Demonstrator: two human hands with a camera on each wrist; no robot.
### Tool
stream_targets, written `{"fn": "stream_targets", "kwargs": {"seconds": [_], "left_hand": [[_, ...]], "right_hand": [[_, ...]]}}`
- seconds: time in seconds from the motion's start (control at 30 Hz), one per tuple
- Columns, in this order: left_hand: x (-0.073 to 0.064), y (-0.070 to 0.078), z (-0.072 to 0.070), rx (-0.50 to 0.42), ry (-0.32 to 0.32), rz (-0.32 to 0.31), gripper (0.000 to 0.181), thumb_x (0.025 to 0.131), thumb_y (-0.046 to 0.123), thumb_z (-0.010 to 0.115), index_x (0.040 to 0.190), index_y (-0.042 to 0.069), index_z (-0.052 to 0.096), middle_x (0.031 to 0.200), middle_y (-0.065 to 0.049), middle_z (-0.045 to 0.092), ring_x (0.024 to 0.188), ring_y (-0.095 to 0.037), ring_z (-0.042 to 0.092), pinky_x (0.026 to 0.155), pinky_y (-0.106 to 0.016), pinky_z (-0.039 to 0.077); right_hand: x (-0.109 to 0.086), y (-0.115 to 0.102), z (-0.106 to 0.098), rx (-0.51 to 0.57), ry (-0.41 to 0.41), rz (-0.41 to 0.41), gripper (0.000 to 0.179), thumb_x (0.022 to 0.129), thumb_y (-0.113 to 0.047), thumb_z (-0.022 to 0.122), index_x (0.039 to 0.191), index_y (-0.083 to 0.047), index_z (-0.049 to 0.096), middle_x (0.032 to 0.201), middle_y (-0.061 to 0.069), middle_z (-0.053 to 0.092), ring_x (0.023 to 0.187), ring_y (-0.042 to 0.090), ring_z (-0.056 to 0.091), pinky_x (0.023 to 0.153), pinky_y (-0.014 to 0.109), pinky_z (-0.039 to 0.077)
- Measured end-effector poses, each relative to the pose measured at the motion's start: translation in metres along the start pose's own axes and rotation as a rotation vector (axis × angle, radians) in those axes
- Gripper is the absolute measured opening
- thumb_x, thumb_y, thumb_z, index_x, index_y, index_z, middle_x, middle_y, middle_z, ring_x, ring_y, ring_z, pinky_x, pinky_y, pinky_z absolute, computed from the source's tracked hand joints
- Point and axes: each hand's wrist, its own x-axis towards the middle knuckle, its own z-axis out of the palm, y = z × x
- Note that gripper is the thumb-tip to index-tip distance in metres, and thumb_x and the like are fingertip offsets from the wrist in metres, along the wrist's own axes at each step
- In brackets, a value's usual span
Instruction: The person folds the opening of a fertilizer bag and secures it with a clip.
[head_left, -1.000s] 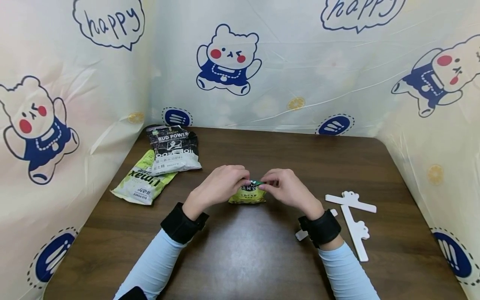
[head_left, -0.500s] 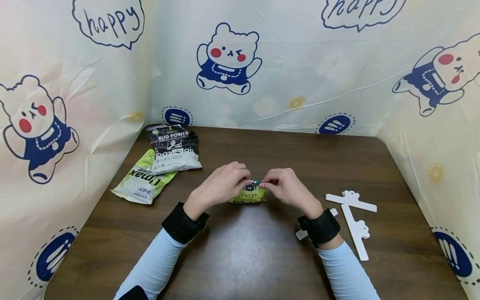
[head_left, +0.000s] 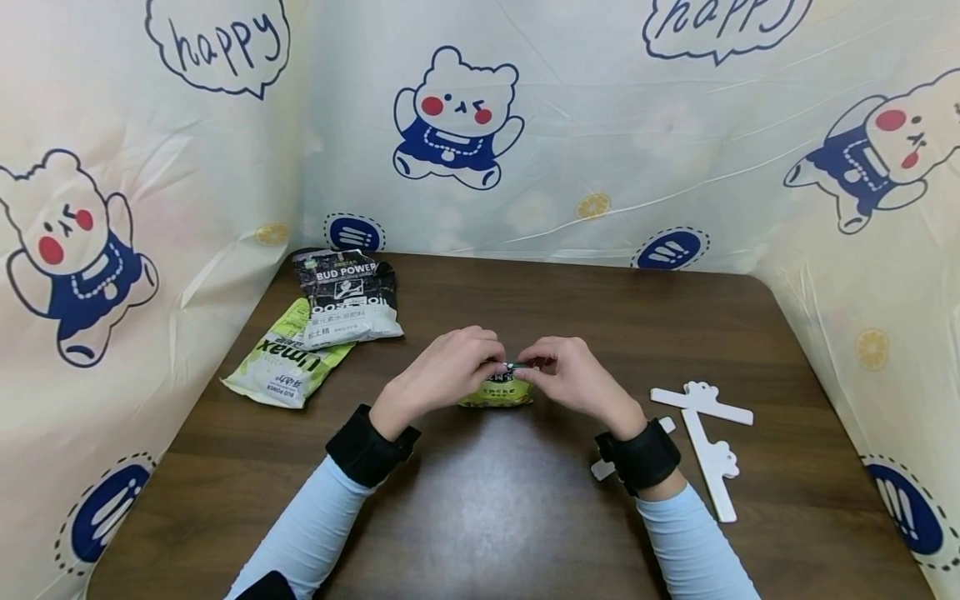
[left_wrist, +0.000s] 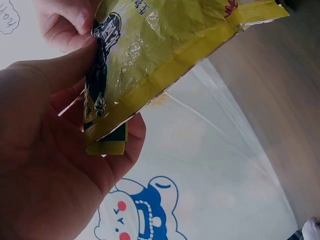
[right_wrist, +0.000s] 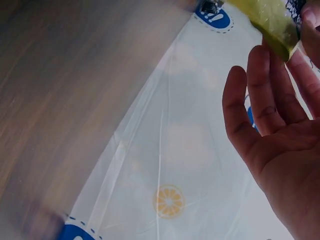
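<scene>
A small yellow-green foil packet (head_left: 497, 393) with dark lettering and a dark green top is at the middle of the table. My left hand (head_left: 450, 367) pinches its top edge from the left, and my right hand (head_left: 576, 379) pinches the same edge from the right. In the left wrist view the packet (left_wrist: 165, 55) has its green top folded over behind, with the left thumb in front and fingers behind. The right wrist view shows only a corner of the packet (right_wrist: 275, 25), above the right hand's (right_wrist: 280, 125) extended fingers.
At the back left a black-and-white bag (head_left: 348, 304) overlaps a green-and-white bag (head_left: 288, 367). On the right lie two white strips with scalloped tabs, one crosswise (head_left: 701, 406) and one lengthwise (head_left: 708, 467). Another white strip (head_left: 602, 470) is partly hidden under the right wrist.
My left fingertips have shifted slightly right along the packet's top edge, closer to the right hand. Less of the green top shows between them. The right hand stays nearly in place.
</scene>
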Motion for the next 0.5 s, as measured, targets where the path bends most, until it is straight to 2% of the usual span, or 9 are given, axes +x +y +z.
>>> {"fn": "stream_targets", "kwargs": {"seconds": [0.1,0.27,0.5], "left_hand": [[0.001,0.0002,0.0012,0.01,0.003,0.013,0.009,0.101,0.016,0.07,0.092,0.016,0.074,0.084,0.004,0.061,0.078,-0.014,0.054,0.069,-0.034,0.05],[0.002,0.0011,0.0007,0.018,0.007,0.017,0.008,0.101,0.016,0.071,0.093,0.016,0.075,0.084,0.005,0.061,0.078,-0.013,0.055,0.069,-0.033,0.051],[0.0007,0.0015,-0.006,-0.039,-0.03,-0.051,0.007,0.101,0.018,0.07,0.098,0.017,0.077,0.087,0.005,0.062,0.076,-0.011,0.056,0.068,-0.032,0.052]], "right_hand": [[0.0008,-0.003,0.0011,0.006,0.005,-0.001,0.006,0.093,-0.009,0.079,0.099,-0.01,0.08,0.093,0.005,0.077,0.085,0.015,0.069,0.073,0.04,0.062],[0.002,-0.0041,0.0018,0.01,0.024,-0.009,0.005,0.092,-0.006,0.079,0.095,-0.009,0.08,0.091,0.005,0.077,0.082,0.015,0.07,0.072,0.041,0.062],[0.0021,-0.0031,0.003,0.023,0.042,0.007,0.004,0.093,-0.006,0.078,0.094,-0.009,0.081,0.09,0.005,0.077,0.082,0.017,0.069,0.072,0.044,0.06]]}}
